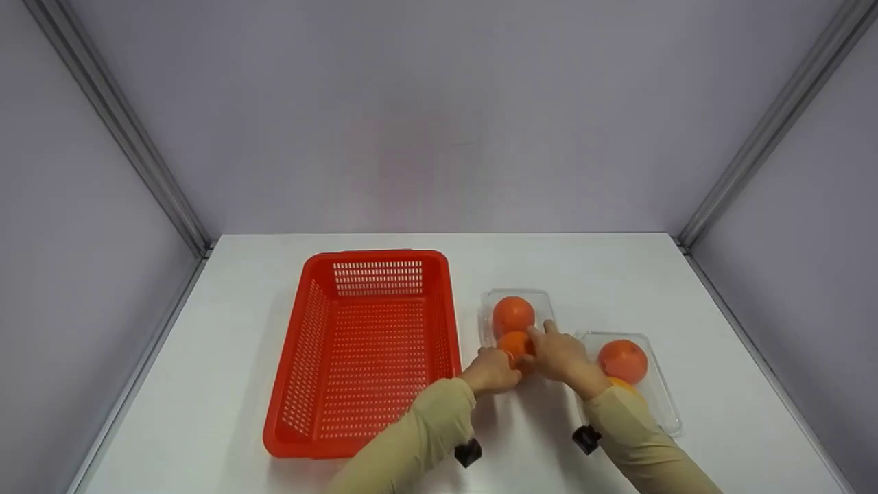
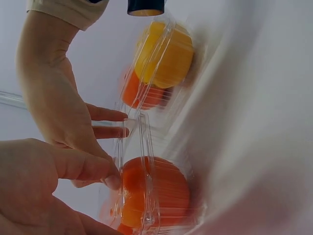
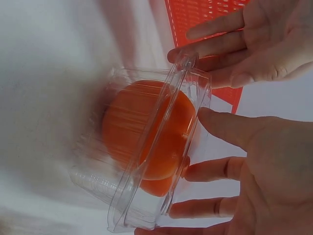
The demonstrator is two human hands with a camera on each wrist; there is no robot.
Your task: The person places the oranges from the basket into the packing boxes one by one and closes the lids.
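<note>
A clear plastic box with orange round fruits inside sits right of the basket, and both hands are at its near end. My left hand touches its near-left corner; in the right wrist view, the index fingertip meets the corner tab. From the right, my right hand lays its spread, nearly straight fingers along the box's edge. The left wrist view shows the left thumb reaching to the lid edge, over the orange fruit.
The red perforated basket stands on the left of the white table. Another clear box with a reddish-orange fruit and a yellow fruit lies at right, partly under the right forearm. Grey walls enclose the table.
</note>
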